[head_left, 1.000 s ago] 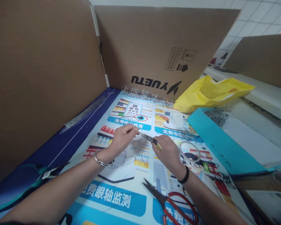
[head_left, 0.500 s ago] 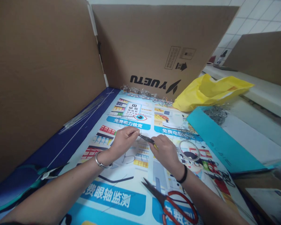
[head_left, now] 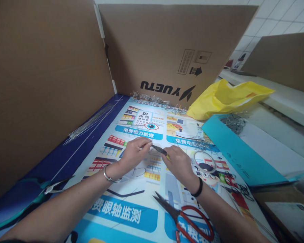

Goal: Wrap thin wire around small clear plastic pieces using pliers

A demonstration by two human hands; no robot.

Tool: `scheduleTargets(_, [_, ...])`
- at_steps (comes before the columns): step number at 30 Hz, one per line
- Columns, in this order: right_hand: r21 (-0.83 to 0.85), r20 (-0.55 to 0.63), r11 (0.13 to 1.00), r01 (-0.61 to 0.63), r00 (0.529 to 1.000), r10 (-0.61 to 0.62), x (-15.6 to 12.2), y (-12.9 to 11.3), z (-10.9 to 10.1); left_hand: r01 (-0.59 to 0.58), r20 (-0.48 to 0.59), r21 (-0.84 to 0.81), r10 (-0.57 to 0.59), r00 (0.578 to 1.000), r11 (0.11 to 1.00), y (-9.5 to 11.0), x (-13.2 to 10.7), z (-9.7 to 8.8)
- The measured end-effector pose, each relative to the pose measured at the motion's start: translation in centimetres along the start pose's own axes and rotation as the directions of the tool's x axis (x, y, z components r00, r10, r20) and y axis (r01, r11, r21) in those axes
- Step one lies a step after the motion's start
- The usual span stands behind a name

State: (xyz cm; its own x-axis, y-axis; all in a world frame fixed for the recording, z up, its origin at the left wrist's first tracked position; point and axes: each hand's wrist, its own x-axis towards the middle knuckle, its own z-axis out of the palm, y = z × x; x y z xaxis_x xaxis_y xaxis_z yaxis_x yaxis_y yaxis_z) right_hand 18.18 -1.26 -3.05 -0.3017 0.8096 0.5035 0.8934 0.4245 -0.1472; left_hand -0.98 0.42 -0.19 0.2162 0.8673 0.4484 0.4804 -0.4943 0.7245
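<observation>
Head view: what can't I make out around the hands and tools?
Head view:
Anything the left hand pinches: too small, hidden by its fingers.
Needle-nose pliers: handles mostly covered by the right hand.
Red-handled scissors: lower handle cut off by the bottom edge.
Teal-handled tool: blurred, cut off by the left edge.

Dim, hazy light leaves the left cardboard panel shadowed.

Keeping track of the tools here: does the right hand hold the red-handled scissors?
No, the right hand grips pliers, and the red-handled scissors lie on the printed sheet.
</observation>
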Motion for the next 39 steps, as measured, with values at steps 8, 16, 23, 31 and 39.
scheduleTargets(8, [-0.053,-0.006,0.999,0.012,1.000,-0.013,0.1,-0.1,-0.2,0.116,0.012,0.021,-0.117,0.993,0.993,0.0,-0.1,0.1])
scheduleTargets(16, [-0.072,-0.049,0.996,0.051,0.997,-0.055,0.0,-0.5,-0.3,0.335,0.060,-0.263,-0.332,0.942,0.905,0.2,0.2,0.2])
scheduleTargets(23, [-0.082,-0.109,0.992,0.096,0.989,-0.104,-0.1,-0.4,-0.4,0.523,0.198,-0.559,-0.509,0.838,0.644,1.2,0.6,0.1])
scheduleTargets(31, [-0.136,-0.130,0.977,0.165,0.975,-0.182,0.1,0.1,-0.6,0.585,0.354,-0.691,-0.507,0.786,0.425,1.1,0.2,-0.3])
scheduleTargets(39, [0.063,-0.188,0.989,0.135,0.975,-0.121,-0.1,0.1,0.4,0.562,0.339,-0.715,-0.497,0.799,0.416,0.8,0.5,-0.2])
